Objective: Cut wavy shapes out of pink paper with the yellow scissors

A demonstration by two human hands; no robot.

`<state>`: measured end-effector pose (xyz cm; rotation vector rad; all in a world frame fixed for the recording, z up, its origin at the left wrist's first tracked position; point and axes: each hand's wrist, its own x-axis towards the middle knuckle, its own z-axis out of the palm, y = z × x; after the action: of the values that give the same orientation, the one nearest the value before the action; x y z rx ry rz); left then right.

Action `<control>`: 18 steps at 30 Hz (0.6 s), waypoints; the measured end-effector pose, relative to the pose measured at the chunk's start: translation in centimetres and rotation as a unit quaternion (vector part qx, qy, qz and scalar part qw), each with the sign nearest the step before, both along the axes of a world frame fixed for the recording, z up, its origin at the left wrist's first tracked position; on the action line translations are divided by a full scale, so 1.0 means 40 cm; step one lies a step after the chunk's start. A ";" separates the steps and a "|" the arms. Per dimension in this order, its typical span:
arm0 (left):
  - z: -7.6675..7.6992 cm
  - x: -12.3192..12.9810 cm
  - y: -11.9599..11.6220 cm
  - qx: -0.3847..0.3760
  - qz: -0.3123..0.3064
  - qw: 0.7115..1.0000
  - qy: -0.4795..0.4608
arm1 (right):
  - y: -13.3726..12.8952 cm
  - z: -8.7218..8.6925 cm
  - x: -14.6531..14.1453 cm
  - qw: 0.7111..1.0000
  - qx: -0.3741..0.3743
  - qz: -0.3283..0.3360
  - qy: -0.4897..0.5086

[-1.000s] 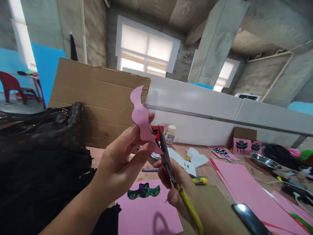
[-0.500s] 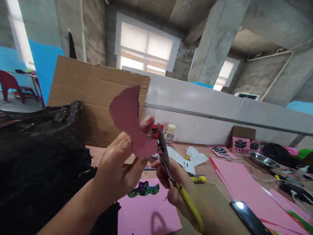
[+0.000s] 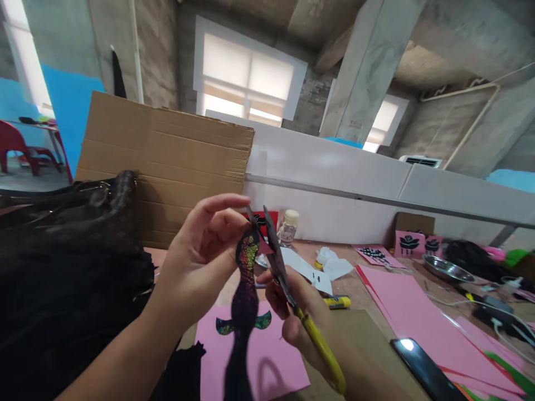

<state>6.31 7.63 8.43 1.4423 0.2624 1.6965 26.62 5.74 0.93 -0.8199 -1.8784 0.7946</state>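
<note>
My left hand point(image 3: 198, 262) pinches the upper end of a wavy paper cutout point(image 3: 244, 303). Its glittery dark side shows, with its lower end hanging down. A bit of pink paper stands out at the top, close to the scissor blades. In my right hand point(image 3: 303, 295) are scissors point(image 3: 321, 348) with yellow handles, blades pointing up beside the cutout; whether the blades touch it I cannot tell. Below lies a pink sheet point(image 3: 288, 356) bearing a black and green glitter cutout point(image 3: 263, 320), partly hidden behind the held piece.
A black bag point(image 3: 71, 234) fills the left, before a cardboard panel point(image 3: 167, 150). Rightward lie a glue stick point(image 3: 337, 302), a phone point(image 3: 422, 365), pink paper sheets point(image 3: 409, 306) and a metal dish point(image 3: 447, 268). A jar point(image 3: 288, 227) stands by the white partition point(image 3: 326, 178).
My left hand has turned the cutout from its plain pink side to its glittery side, and it now hangs downward. The scissors have stayed nearly in place.
</note>
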 end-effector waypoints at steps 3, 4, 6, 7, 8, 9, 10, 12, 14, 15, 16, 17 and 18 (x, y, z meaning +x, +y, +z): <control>0.005 0.002 0.018 -0.043 -0.073 0.996 -0.021 | 0.006 -0.011 -0.004 0.999 0.002 -0.007 0.044; 0.002 0.004 0.027 -0.073 -0.101 0.992 -0.036 | 0.011 -0.018 -0.005 0.999 -0.002 -0.016 0.052; -0.007 0.014 0.047 -0.152 -0.160 0.972 -0.083 | 0.023 -0.034 -0.007 0.997 -0.014 -0.035 0.064; -0.012 0.021 0.056 -0.188 -0.186 0.959 -0.107 | 0.030 -0.042 -0.007 0.996 -0.021 -0.043 0.072; -0.016 0.027 0.064 -0.214 -0.205 0.947 -0.125 | 0.037 -0.048 -0.006 0.995 -0.028 -0.048 0.080; -0.019 0.034 0.069 -0.229 -0.216 0.940 -0.134 | 0.043 -0.052 -0.004 0.995 -0.035 -0.048 0.085; -0.021 0.039 0.072 -0.235 -0.220 0.938 -0.133 | 0.048 -0.052 -0.001 0.994 -0.042 -0.043 0.086; -0.021 0.044 0.073 -0.236 -0.222 0.938 -0.121 | 0.051 -0.044 0.007 0.995 -0.057 -0.025 0.083; -0.018 0.042 0.070 -0.235 -0.217 0.941 -0.110 | 0.046 -0.028 0.015 0.995 -0.068 -0.004 0.078; -0.016 0.039 0.068 -0.234 -0.211 0.944 -0.102 | 0.042 -0.020 0.017 0.994 -0.072 0.002 0.077; -0.013 0.035 0.065 -0.231 -0.202 0.947 -0.093 | 0.037 -0.013 0.018 0.994 -0.076 0.004 0.074; -0.010 0.031 0.063 -0.229 -0.192 0.950 -0.085 | 0.033 -0.008 0.018 0.994 -0.078 0.003 0.071; -0.007 0.027 0.059 -0.225 -0.179 0.955 -0.077 | 0.029 -0.006 0.016 0.995 -0.077 -0.001 0.067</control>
<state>7.39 10.01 8.14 0.9479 0.2620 1.3359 27.24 6.91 0.70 -0.8418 -1.7127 0.9775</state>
